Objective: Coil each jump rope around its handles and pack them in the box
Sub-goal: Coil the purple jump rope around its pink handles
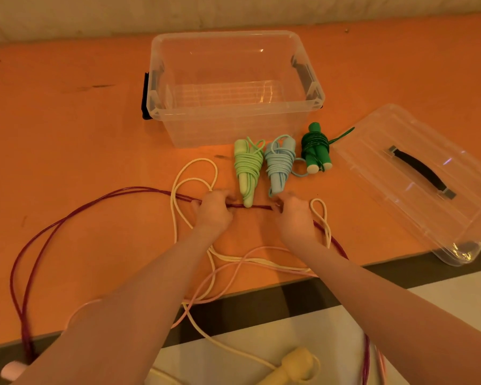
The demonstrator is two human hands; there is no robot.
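Observation:
My left hand (215,208) and my right hand (293,215) both grip the maroon rope (67,215), a short stretch of it pulled taut between them. The rest of it loops wide to the left and hangs over the table's front edge. Three coiled ropes lie in a row just beyond my hands: a light green one (247,169), a light blue one (279,165) and a dark green one (315,150). Behind them stands the clear plastic box (235,126), with nothing in it. A loose cream rope (193,180) and a pink rope (235,269) lie tangled under my forearms.
The box's clear lid (417,190) with a black handle lies at the right, overhanging the orange table's (67,120) front edge. A cream handle (295,366) hangs below the edge. A pale handle end (11,369) shows at the bottom left.

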